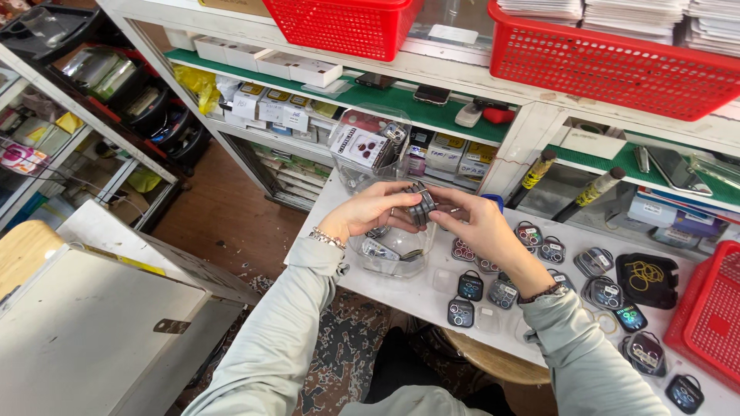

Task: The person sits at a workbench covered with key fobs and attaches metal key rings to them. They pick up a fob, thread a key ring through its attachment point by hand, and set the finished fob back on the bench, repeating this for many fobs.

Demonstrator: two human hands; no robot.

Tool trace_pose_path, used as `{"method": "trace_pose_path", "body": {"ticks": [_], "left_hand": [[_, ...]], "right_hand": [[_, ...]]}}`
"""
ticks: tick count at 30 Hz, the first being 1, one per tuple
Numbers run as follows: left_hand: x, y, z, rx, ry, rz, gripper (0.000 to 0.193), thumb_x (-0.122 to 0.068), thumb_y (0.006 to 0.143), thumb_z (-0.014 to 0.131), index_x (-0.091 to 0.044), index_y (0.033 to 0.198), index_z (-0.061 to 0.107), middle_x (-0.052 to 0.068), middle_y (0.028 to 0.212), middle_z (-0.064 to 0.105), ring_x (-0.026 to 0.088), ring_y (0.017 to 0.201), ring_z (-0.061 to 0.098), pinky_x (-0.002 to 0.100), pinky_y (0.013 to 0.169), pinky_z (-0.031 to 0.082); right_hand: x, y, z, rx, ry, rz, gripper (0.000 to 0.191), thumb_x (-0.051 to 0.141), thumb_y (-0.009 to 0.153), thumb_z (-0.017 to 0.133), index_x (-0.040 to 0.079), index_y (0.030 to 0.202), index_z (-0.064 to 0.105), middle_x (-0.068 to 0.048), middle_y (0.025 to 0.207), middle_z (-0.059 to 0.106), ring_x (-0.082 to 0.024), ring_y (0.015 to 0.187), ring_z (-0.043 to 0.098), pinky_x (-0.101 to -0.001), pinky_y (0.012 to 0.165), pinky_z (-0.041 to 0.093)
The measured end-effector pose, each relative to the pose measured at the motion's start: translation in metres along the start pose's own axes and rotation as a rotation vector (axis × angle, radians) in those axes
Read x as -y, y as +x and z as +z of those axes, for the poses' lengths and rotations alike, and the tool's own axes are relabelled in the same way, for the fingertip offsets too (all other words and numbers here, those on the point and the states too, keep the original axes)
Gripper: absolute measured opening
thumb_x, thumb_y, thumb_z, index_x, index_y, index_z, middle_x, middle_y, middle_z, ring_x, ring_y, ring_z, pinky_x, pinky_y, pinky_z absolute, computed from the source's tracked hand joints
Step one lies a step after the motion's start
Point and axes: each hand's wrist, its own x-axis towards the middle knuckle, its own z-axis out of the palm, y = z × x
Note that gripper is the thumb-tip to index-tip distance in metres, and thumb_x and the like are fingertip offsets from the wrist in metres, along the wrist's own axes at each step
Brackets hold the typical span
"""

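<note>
While both hands pinch it, left hand (368, 212) and right hand (470, 223) hold the case stack (421, 204) upright above the tub (393, 254).

White counter (432, 296) runs from centre frame to the lower right, under my forearms. On it, centre: a clear plastic tub (393, 258), open top, a few small packs inside. Right of the tub: small clear cases holding ringed camera-lens covers (502, 293), scattered flat, some touching, a few stacked (595, 262). Further right: a black tray (646, 279) with yellow rubber bands in it. Far right edge: a red basket (705, 323) sits on the counter. Upper centre: a second clear tub (370, 146).
</note>
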Motion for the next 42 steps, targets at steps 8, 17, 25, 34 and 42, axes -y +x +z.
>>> {"method": "trace_pose_path", "body": {"ticks": [8,17,25,34,42], "left_hand": [[-0.008,-0.008,0.008,0.139,-0.020,-0.009,0.048,-0.025,0.102,0.061,0.002,0.141,0.054,0.019,0.118,0.071,0.034,0.103,0.075,0.040,0.090,0.062],[-0.007,-0.002,0.012,0.054,0.002,-0.052,0.047,-0.031,0.104,0.059,0.004,0.134,0.061,0.019,0.114,0.073,0.033,0.100,0.075,0.041,0.090,0.062],[-0.009,0.002,0.020,-0.002,-0.049,-0.081,0.045,-0.031,0.102,0.062,0.006,0.127,0.064,0.020,0.109,0.075,0.035,0.098,0.075,0.045,0.092,0.062],[0.010,0.008,0.028,0.030,-0.103,-0.022,0.044,-0.023,0.101,0.063,0.005,0.136,0.059,0.021,0.114,0.072,0.035,0.099,0.073,0.048,0.093,0.062],[0.007,0.016,0.040,0.091,-0.126,-0.070,0.046,-0.022,0.101,0.062,0.008,0.135,0.059,0.021,0.115,0.072,0.037,0.099,0.074,0.050,0.092,0.061]], "right_hand": [[0.000,-0.013,-0.010,-0.023,0.093,0.042,0.038,0.012,0.101,0.060,0.001,0.137,0.062,-0.007,0.110,0.077,-0.006,0.098,0.067,-0.0251,0.087,0.056],[-0.008,-0.012,-0.009,-0.047,0.118,0.070,0.040,0.012,0.103,0.057,0.003,0.141,0.057,-0.005,0.105,0.076,-0.009,0.093,0.070,-0.0259,0.084,0.057],[-0.004,-0.016,-0.009,-0.057,0.116,-0.044,0.041,0.009,0.104,0.055,0.005,0.145,0.053,-0.008,0.107,0.072,-0.011,0.097,0.066,-0.0270,0.086,0.054],[0.009,-0.027,-0.018,-0.120,-0.193,-0.121,0.036,0.013,0.097,0.066,0.002,0.131,0.064,-0.012,0.105,0.078,-0.017,0.095,0.077,-0.0295,0.078,0.059],[-0.002,-0.040,-0.041,-0.158,-0.047,0.018,0.031,0.015,0.104,0.059,0.006,0.133,0.066,-0.009,0.093,0.077,-0.007,0.081,0.067,-0.0275,0.074,0.056]]}}
